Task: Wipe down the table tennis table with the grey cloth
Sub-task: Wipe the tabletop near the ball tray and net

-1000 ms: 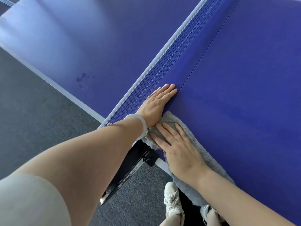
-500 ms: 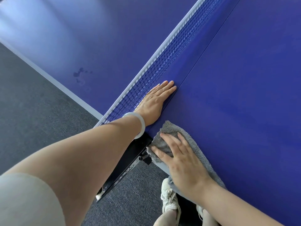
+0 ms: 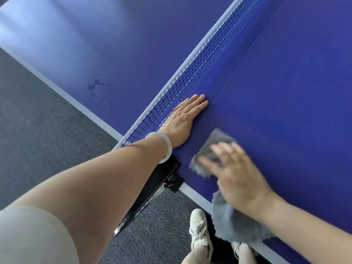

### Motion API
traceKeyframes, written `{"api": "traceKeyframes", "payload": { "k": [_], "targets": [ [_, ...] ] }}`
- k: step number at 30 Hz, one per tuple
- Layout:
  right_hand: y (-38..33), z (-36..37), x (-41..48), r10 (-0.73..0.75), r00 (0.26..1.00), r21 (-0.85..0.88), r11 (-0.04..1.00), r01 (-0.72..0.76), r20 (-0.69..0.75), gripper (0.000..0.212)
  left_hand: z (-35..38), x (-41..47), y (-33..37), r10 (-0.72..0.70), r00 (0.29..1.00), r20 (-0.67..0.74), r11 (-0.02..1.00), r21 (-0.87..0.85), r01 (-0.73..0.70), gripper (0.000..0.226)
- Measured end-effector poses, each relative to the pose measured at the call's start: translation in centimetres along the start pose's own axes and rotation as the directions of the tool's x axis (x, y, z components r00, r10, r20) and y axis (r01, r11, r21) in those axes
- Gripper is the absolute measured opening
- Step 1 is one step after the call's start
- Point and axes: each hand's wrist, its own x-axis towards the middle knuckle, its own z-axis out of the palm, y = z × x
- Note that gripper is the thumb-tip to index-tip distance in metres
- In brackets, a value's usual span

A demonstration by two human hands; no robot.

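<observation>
Pressing grey cloth, long axis toward net, right grip spread, left grip flat

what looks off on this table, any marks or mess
A cluster of dark splotches sits on the table beyond the net, near the white side line. It looks like a spill mark. The grey cloth under the right hand is on the near half, away from it.

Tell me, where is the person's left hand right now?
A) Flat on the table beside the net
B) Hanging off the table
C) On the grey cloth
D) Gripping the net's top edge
A: the left hand lies flat, fingers straight, on the table beside the net; the right hand presses the grey cloth.
</observation>
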Motion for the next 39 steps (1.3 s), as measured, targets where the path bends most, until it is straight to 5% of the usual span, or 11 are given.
{"api": "traceKeyframes", "payload": {
  "k": [3,7,11,15,20,24,28,34,39],
  "targets": [
    [-0.3,-1.1,2.2,0.299,0.954,0.077,0.952,-0.297,-0.019,0.065,0.0,0.0,0.1,-0.009,1.0,-0.011,1.0,-0.01,0.009,0.066],
    [-6.8,0.6,0.6,0.012,0.999,0.148,0.989,-0.018,0.045,0.068,-0.1,0.0,0.0,-0.004,1.0,-0.016,1.0,-0.021,0.003,0.067],
    [-3.6,0.3,-1.8,-0.234,0.972,0.225,0.949,0.222,0.03,0.056,0.0,0.0,0.0,0.008,1.0,-0.027,0.999,-0.039,-0.009,0.066],
    [-0.3,-1.1,-0.4,-0.166,0.98,0.441,0.892,0.101,0.112,0.052,0.3,0.0,-0.3,0.012,1.0,-0.025,0.999,-0.039,-0.013,0.068],
    [-0.6,-0.7,-2.1,-0.108,0.96,0.703,0.702,-0.11,0.258,0.088,0.3,-0.2,-0.4,0.009,0.999,-0.033,0.999,-0.052,-0.011,0.069],
    [-0.2,0.8,-4.1,-0.223,0.973,0.3,0.934,0.193,0.067,0.065,0.4,-0.2,-0.5,0.007,0.999,-0.038,0.998,-0.06,-0.009,0.069],
    [-2.0,1.9,-2.4,-0.218,0.976,0.126,0.968,0.217,-0.005,0.06,0.3,-0.1,-0.3,0.003,0.999,-0.035,0.998,-0.062,-0.005,0.071],
    [-5.1,1.6,2.6,-0.106,0.993,0.16,0.981,0.112,-0.043,0.053,-0.5,0.3,-0.4,0.0,1.0,0.024,0.996,-0.084,0.002,0.077],
    [-3.1,2.2,-1.6,-0.277,0.961,0.122,0.953,0.276,-0.004,0.061,-0.7,0.3,-0.6,0.011,0.998,0.063,0.998,-0.065,-0.007,0.074]
  ]
}}
